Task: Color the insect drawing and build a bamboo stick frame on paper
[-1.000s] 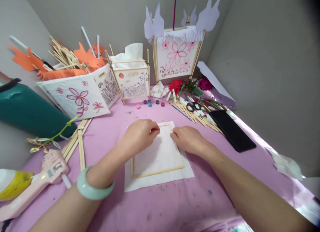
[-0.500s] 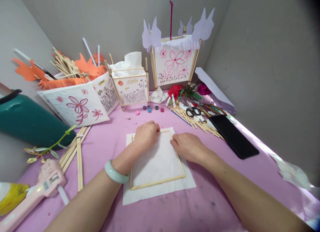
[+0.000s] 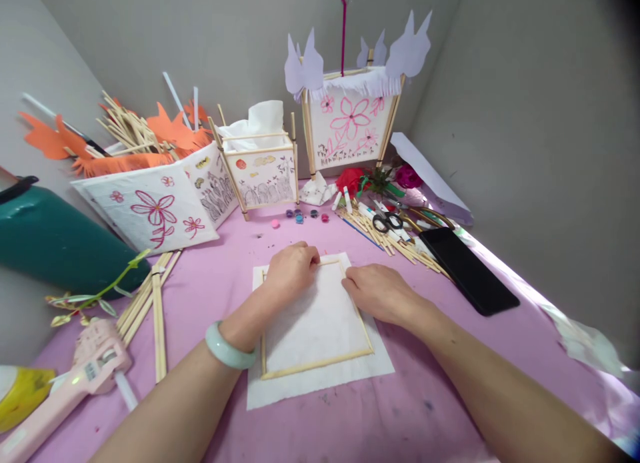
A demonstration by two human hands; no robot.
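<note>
On the pink tabletop lies a white sheet of paper (image 3: 320, 387), with a square wooden stick frame (image 3: 317, 366) flat on top of it. My left hand (image 3: 290, 271), a pale bangle on its wrist, is closed at the frame's far side, fingers curled over the top stick. Closed at the upper right, my right hand (image 3: 376, 291) has its fingertips on the right-hand stick near the corner. My left hand hides part of the frame's far left portion, and the exact grip of both sets of fingertips is partly covered.
At left are a pink glue gun (image 3: 90, 373), bundled sticks (image 3: 158, 316) and a green bottle (image 3: 60, 243). Decorated paper lanterns (image 3: 353, 120) stand at the back. Scissors (image 3: 387, 222), loose sticks (image 3: 410, 251) and a black phone (image 3: 467, 270) lie to the right.
The view has shifted very slightly. Both hands stay at the same spots on the stick frame, and nothing has been let go.
</note>
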